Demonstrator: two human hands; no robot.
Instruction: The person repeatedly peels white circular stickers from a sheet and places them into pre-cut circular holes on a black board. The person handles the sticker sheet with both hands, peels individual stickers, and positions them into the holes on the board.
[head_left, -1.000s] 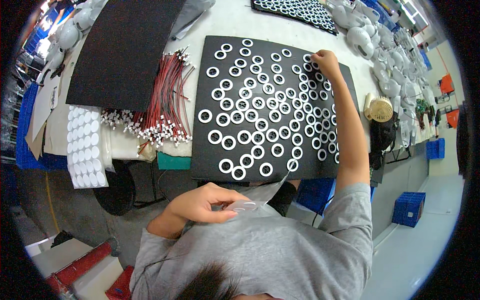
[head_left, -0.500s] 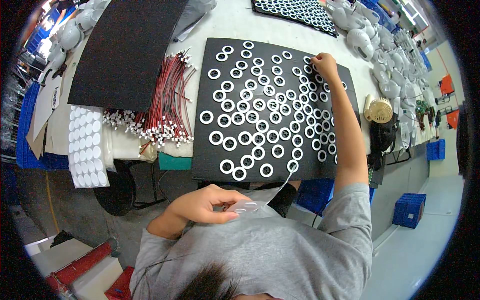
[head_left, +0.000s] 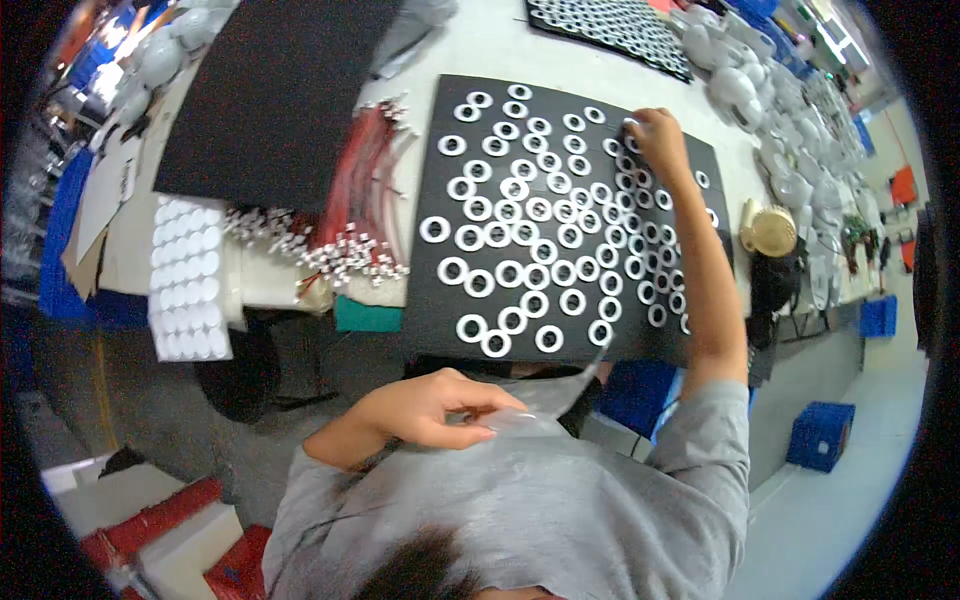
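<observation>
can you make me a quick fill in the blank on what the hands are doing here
1. The right hand presses on the far part of the black mat, which is covered with white ____.
2. The left hand holds a clear ____ sheet near the chest.
3. The bundle of wires left of the mat is ____ in colour.

Missing words: rings; plastic; red

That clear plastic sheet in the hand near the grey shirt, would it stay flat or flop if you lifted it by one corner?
The clear sheet would probably flop: it already bends upward where the left hand pinches it. It looks very thin and see-through, so likely light. Its glossy surface might be a bit slippery.
</observation>
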